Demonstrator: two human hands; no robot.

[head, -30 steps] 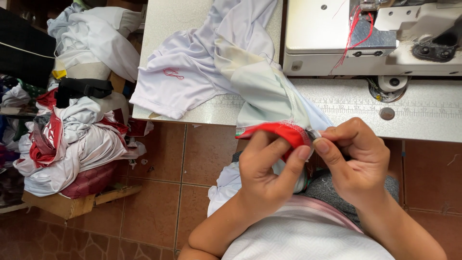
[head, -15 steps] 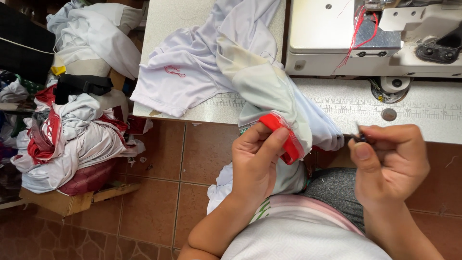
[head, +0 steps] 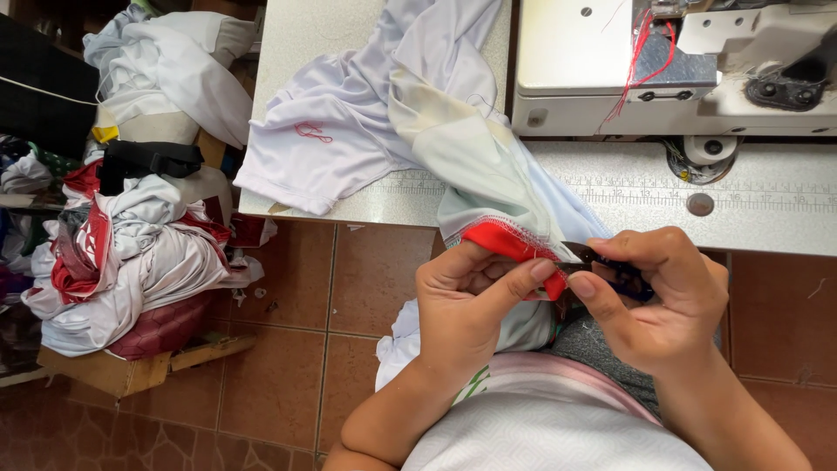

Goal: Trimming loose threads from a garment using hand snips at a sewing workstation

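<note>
Head view, looking down past my lap to the sewing table (head: 785, 222). My left hand (head: 466, 310) is clenched on the red trim (head: 510, 246) of the white garment (head: 410, 122), thumb and forefinger pinching the stitched edge just below the table's front edge. My right hand (head: 667, 296) is closed on a small dark tool (head: 621, 277), probably thread snips; the fingers cover most of it, and I can make out only a dark tip lying against the trim beside my left forefinger. Whether its blades are parted or together I cannot tell.

The garment runs from the tabletop over the edge into my hands; its lower part is hidden behind both hands and my lap. A small loop of red thread (head: 309, 133) lies on the garment on the table. The sewing machine (head: 610, 61) is cut off by the top and right edges, with red thread (head: 641, 57) hanging at its head. At left, a pile of white and red cloth (head: 139, 235) sits on a box (head: 122, 371); its far side is cut off by the left edge. Both my forearms leave the picture at the bottom.
</note>
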